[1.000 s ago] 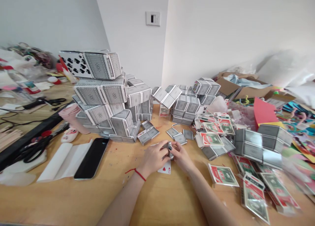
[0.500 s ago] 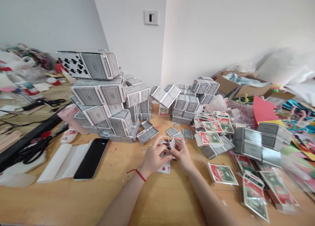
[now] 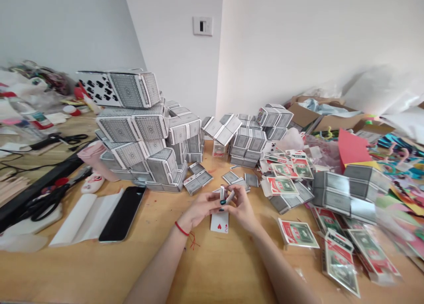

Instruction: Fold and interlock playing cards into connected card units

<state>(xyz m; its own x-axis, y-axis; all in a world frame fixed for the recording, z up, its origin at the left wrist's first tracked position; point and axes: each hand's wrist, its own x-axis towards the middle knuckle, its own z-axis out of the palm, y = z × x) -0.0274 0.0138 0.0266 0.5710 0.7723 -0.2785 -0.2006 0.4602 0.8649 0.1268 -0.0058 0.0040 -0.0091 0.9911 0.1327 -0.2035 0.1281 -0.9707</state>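
Observation:
Both of my hands meet over the middle of the wooden table. My left hand (image 3: 200, 209) and my right hand (image 3: 241, 209) pinch a small folded playing card (image 3: 222, 192) between thumbs and fingers; my fingertips hide most of it. Beneath them a two of hearts (image 3: 219, 225) lies face up, its far part covered by my hands. Just beyond are loose folded-card pieces (image 3: 199, 180) with grey backs and, to the right, some more grey cards (image 3: 232, 178).
A tall stack of blocks made from cards (image 3: 132, 127) stands back left, a lower one (image 3: 248, 140) back right. Left lie a black phone (image 3: 123, 213), white paper (image 3: 77, 220) and black scissors (image 3: 46, 202). Card boxes (image 3: 300, 233) and a shiny card block (image 3: 331, 191) are on the right.
My left hand has turned and dropped slightly, its fingers now straighter. The folded card stands more upright between my fingers, and more of the two of hearts shows.

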